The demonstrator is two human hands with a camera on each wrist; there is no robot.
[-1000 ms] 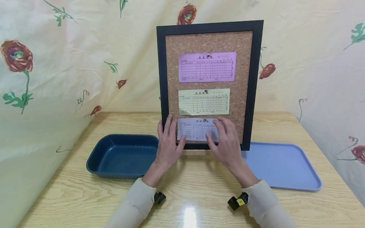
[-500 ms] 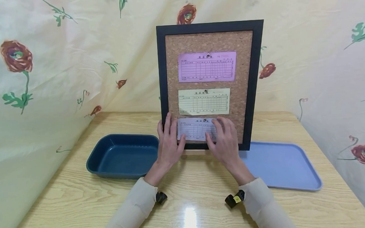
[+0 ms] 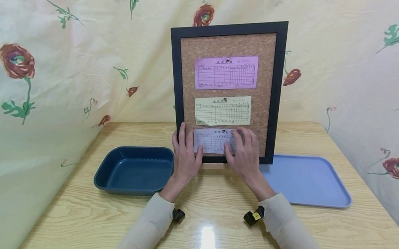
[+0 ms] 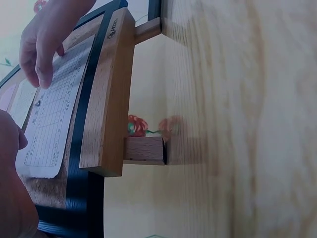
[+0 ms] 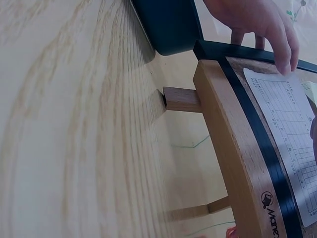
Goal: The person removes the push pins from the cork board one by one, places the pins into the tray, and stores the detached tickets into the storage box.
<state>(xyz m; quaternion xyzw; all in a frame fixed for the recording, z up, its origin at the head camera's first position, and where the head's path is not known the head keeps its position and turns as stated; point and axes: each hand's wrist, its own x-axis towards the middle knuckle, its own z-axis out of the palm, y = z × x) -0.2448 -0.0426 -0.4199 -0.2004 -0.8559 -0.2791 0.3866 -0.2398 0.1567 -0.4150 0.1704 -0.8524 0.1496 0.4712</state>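
Note:
A black-framed cork board (image 3: 227, 46) stands upright, leaning back slightly. Three pinned receipts hang on it: a purple receipt (image 3: 226, 74) on top, a yellow receipt (image 3: 223, 112) in the middle and a pale blue receipt (image 3: 211, 142) lowest. My left hand (image 3: 185, 155) lies over the frame's lower left side, its fingertips at the blue receipt's left edge. Over that receipt's right part lies my right hand (image 3: 245, 152), hiding its right end. Both hands have relaxed, slightly bent fingers, with nothing gripped. A dark pin (image 4: 37, 103) shows at the blue receipt's upper edge.
The board rests on a wooden easel ledge (image 4: 110, 99) with short feet on the table (image 3: 210, 210). To the left sits a dark blue basin (image 3: 135, 190), to the right a light blue tray (image 3: 311, 182). A flowered cloth (image 3: 142, 67) hangs behind.
My right hand has shifted slightly left over the blue receipt, covering a little more of it. Both forearms have drawn slightly inward. The board and receipts stay put.

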